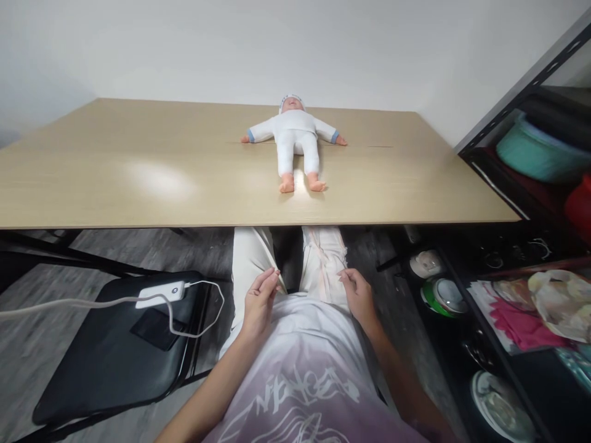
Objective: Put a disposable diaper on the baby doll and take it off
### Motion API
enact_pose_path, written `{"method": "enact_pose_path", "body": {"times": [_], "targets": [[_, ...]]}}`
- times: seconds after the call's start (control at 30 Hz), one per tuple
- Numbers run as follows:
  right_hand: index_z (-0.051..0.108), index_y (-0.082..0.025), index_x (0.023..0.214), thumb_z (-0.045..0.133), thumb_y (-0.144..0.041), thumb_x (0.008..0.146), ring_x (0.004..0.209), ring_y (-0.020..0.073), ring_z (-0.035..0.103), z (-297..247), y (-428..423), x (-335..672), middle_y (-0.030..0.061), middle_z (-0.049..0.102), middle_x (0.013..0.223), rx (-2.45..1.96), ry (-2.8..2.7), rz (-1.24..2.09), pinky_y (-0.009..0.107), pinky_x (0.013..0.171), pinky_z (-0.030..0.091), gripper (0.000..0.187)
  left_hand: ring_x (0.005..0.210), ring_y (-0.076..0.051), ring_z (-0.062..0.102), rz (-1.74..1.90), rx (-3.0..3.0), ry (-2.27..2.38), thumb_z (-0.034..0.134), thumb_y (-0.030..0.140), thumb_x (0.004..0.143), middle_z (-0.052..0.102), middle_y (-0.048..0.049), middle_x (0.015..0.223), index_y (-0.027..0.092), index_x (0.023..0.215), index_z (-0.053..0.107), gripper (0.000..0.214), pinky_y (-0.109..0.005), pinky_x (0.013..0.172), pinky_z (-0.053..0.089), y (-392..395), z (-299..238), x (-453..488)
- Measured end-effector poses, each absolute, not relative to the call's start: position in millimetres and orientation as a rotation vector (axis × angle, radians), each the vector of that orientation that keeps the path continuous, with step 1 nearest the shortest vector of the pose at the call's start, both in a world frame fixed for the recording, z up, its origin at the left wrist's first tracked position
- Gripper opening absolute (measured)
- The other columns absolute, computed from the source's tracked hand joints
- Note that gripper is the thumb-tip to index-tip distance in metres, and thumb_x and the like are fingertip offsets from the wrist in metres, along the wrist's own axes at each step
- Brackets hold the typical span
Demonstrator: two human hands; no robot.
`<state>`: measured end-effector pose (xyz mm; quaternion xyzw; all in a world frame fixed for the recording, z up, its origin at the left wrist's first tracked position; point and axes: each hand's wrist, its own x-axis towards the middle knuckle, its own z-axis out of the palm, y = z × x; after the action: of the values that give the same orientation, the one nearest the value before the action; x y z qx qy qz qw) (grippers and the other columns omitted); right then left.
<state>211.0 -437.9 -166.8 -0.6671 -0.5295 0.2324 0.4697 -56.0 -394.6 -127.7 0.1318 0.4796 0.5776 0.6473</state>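
A baby doll (297, 135) lies on its back on the wooden table (194, 147), arms spread wide and bare feet pointing towards me. It wears a white suit with blue cuffs and a white cap. Both of my hands are below the table's front edge, over my lap and apart from the doll. My left hand (261, 298) is loosely closed above my left thigh, thumb against the fingers, with nothing visible in it. Over the other thigh, my right hand (358, 295) has its fingers curled in and thumb close to them, also holding nothing that I can see.
On my left stands a black folding chair (115, 369), with a white power bank (160, 294), its cable and a dark phone (156, 329) on the seat. A dark shelf rack at right holds a teal pot (540, 147), pink cloth (524, 326) and several containers.
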Motion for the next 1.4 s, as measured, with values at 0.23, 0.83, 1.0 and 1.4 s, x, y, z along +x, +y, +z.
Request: {"method": "enact_pose_path", "body": {"times": [0.23, 0.83, 1.0, 1.4], "targets": [[0.077, -0.024, 0.101, 0.066, -0.035, 0.108, 0.086, 0.0228, 0.078, -138.6, -439.6, 166.1, 0.0033, 0.083, 0.087, -1.551, -1.444, 0.451, 0.040, 0.094, 0.057, 0.017, 0.067, -0.005, 0.058, 1.351, 0.357, 1.022, 0.113, 0.039, 0.061, 0.073, 0.0044, 0.084, 0.019, 0.088, 0.070, 0.055, -0.020, 0.075, 0.052, -409.5, -101.8, -45.9], [0.077, -0.035, 0.112, 0.082, -0.016, 0.101, 0.076, 0.0159, 0.082, -27.1, -444.2, 100.8, -0.0082, 0.088, 0.092, -1.116, -1.556, -0.110, 0.045, 0.120, 0.052, 0.022, 0.091, -0.018, 0.079, 1.553, 0.666, 1.016, 0.107, 0.038, 0.074, 0.081, 0.0000, 0.089, 0.022, 0.081, 0.064, 0.046, -0.030, 0.093, 0.062, -439.4, -50.8, -25.3], [0.077, -0.033, 0.109, 0.083, -0.014, 0.100, 0.077, 0.0156, 0.082, -29.0, -441.9, 102.0, -0.0073, 0.088, 0.092, -1.093, -1.513, -0.063, 0.043, 0.113, 0.054, 0.022, 0.095, -0.020, 0.081, 1.550, 0.708, 1.002, 0.105, 0.035, 0.078, 0.080, -0.0003, 0.088, 0.022, 0.081, 0.064, 0.043, -0.034, 0.096, 0.064, -442.0, -54.7, -25.5], [0.078, -0.029, 0.110, 0.080, -0.010, 0.100, 0.082, 0.0170, 0.084, -41.9, -439.5, 95.1, -0.0034, 0.088, 0.096, -1.035, -1.474, 0.044, 0.042, 0.096, 0.060, 0.022, 0.101, -0.021, 0.085, 1.631, 0.822, 0.999, 0.099, 0.034, 0.088, 0.083, -0.0004, 0.092, 0.021, 0.084, 0.063, 0.038, -0.035, 0.098, 0.067, -443.2, -72.2, -27.2]]}}
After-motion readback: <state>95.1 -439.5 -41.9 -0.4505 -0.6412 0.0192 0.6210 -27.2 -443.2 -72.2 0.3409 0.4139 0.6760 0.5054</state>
